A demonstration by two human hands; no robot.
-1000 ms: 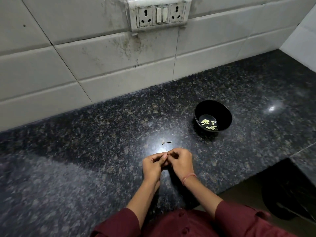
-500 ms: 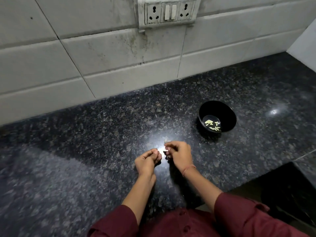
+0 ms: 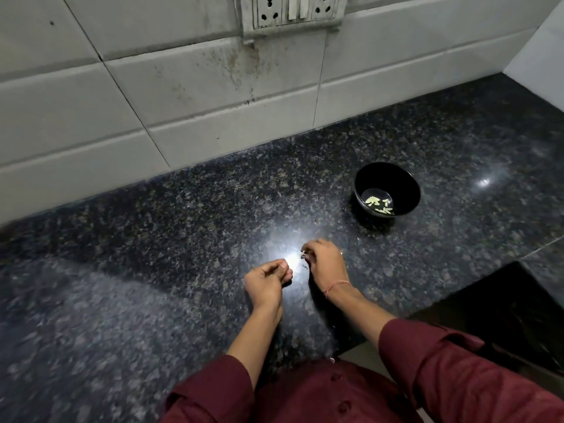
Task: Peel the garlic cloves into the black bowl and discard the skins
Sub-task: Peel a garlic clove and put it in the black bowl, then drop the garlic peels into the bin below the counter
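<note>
The black bowl (image 3: 406, 181) stands on the counter to the right, with several pale peeled garlic cloves (image 3: 373, 201) in its bottom. My right hand (image 3: 326, 262) rests on the counter in front of the bowl and to its left. Its fingertips pinch small scraps of garlic skin (image 3: 303, 254). My left hand (image 3: 266, 282) lies just left of it, apart from it. Its fingers are curled against the thumb round a garlic clove that is almost wholly hidden.
The dark speckled granite counter (image 3: 152, 270) meets a white tiled wall (image 3: 183, 102) at the back. A socket plate (image 3: 293, 9) sits high on that wall. The counter's front edge drops off at the lower right, beside a dark opening (image 3: 503, 306).
My hands were together working on one clove and have parted. My right hand moved forward to the skin scrap that lay on the counter and now pinches it.
</note>
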